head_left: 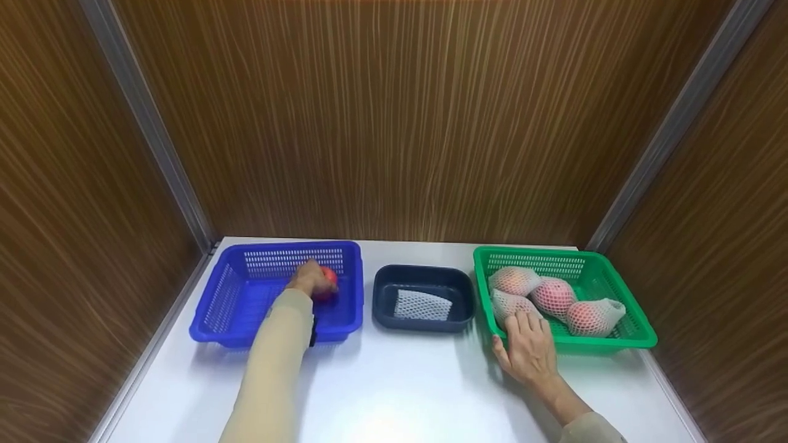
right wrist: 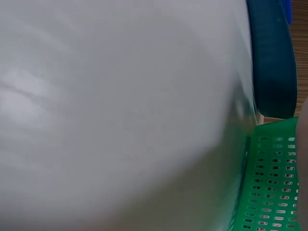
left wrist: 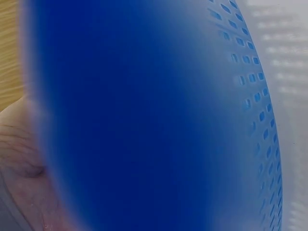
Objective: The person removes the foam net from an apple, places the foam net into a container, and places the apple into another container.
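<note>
Inside the blue basket [head_left: 209, 326], my left hand [head_left: 309, 278] reaches down and grips a red apple [head_left: 329, 275], its fingertips mostly hidden behind the hand. The blurred basket wall [left wrist: 130, 115] fills most of the left wrist view, with part of the hand at its left edge. My right hand [head_left: 529, 351] lies over the front rim of the green basket [head_left: 640, 335]. Its fingers touch a net-wrapped fruit [head_left: 510, 303] at the front left, while the thumb is spread outside the rim. Three more netted fruits [head_left: 554, 296] lie beside it.
Between the baskets stands a dark rectangular tray [head_left: 385, 317] holding a flat white foam net [head_left: 422, 305]. All three containers sit on a white table [head_left: 394, 381]. Wood-grain panels [head_left: 394, 123] enclose the back and both sides.
</note>
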`<state>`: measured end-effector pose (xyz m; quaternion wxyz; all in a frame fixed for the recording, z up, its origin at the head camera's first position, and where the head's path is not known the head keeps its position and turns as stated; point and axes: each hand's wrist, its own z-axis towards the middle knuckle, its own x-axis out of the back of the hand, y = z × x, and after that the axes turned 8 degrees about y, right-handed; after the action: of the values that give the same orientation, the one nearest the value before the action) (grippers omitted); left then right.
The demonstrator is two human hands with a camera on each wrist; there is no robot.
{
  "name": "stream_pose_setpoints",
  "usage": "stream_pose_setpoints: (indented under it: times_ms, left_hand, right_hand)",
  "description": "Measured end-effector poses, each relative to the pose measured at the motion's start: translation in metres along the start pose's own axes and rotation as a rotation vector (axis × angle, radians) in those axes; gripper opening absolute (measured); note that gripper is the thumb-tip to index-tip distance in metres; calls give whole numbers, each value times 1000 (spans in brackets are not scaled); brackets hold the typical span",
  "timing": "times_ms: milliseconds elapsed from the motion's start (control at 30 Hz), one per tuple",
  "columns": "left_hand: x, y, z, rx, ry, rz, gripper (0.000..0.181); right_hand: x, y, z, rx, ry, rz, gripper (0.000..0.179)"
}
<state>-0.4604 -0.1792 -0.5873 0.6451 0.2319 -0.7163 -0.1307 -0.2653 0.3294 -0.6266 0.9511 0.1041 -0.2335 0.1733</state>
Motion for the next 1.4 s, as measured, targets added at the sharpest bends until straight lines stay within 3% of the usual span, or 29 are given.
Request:
stream_pose_setpoints:
  times_ms: [100,167,433,533,633,667,767,900,1000,1133,1400]
  left_hand:
    - [-29,-26,45,-34,8,31,86]
    - [-40,-36,59,-47,10,23,86]
    - [-10,-21,29,-59,1,65,66]
    - [-15,-29,43,-93,26,63,62]
    - [-25,-42,64,-143,91,42,65]
    - [-26,-44,66,-151,109,22,66]
    - [-5,-33,40,-157,134,-16,74]
    - [43,0,-27,-134,117,-65,79]
    - [61,15,-60,-146,110,-84,77]
    - [68,18,-76,-159,118,-89,72]
    - [66,14,-86,-182,170,-76,64]
  right_hand:
    - [-1,0,0,20,28,3,37]
    - [-1,0,0,26,35,4,37]
    - [-1,0,0,15,25,17,37]
    - [0,0,0,9,23,18,37]
    - [1,0,1,8,23,18,38]
    - [1,0,1,7,17,15,38]
    - [2,0,2,8,4,12,38]
    - [3,-1,3,5,-14,10,37]
    - [4,-1,4,1,-17,17,36]
    - [4,0,5,-5,-27,39,35]
    - [4,0,7,-15,-41,65,36]
